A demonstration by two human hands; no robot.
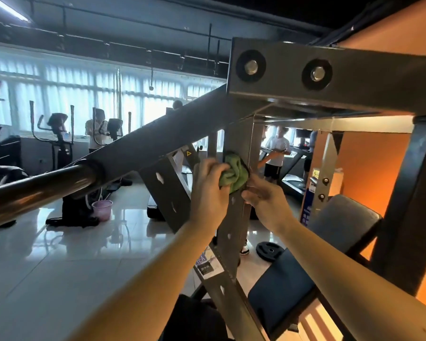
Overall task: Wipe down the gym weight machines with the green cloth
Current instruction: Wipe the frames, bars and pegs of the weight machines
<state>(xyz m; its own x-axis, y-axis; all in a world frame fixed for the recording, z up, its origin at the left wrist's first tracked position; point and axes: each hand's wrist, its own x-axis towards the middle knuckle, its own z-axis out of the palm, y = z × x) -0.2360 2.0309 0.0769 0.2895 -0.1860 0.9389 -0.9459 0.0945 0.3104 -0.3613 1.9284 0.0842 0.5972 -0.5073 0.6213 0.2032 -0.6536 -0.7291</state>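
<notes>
The green cloth (234, 172) is bunched against the grey upright post (234, 217) of the weight machine, at mid-frame. My left hand (210, 187) grips the cloth from the left, fingers curled into it. My right hand (263, 196) sits just right of the post, its fingers curled at the post's edge below the cloth; whether it pinches the cloth I cannot tell. A grey crossbeam with two bolts (317, 75) runs overhead.
A thick steel bar (35, 188) juts out at the left on a slanted arm. The machine's dark padded seat (290, 281) lies below right. A pink bucket (102, 209) and a weight plate (269, 251) lie on the glossy floor. People stand among cardio machines behind.
</notes>
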